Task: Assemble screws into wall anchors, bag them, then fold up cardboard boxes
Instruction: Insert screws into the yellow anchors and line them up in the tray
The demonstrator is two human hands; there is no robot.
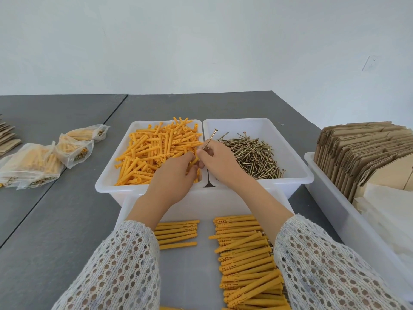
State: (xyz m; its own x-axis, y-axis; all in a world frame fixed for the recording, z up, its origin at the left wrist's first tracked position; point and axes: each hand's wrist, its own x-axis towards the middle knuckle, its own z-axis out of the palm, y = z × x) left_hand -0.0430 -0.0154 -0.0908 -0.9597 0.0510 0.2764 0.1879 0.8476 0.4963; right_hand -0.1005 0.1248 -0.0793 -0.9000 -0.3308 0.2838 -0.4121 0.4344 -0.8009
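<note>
My left hand [173, 177] grips an orange wall anchor [194, 162] over the near right corner of the white bin of loose anchors [107, 175]. My right hand [220, 161] pinches a brass screw [210, 139] whose head points up and away, its tip beside the anchor's end. A second white bin [297, 166] to the right holds a pile of loose screws [252, 155]. Rows of assembled anchors [245, 253] lie in a white tray [190, 276] near me, partly hidden by my sleeves.
Several clear bags of finished anchors [44, 159] lie on the grey table [55, 220] at the left. A long white bin [335, 209] on the right holds flat cardboard boxes [362, 153] and clear plastic bags [391, 215]. More cardboard [6, 137] shows at the far left edge.
</note>
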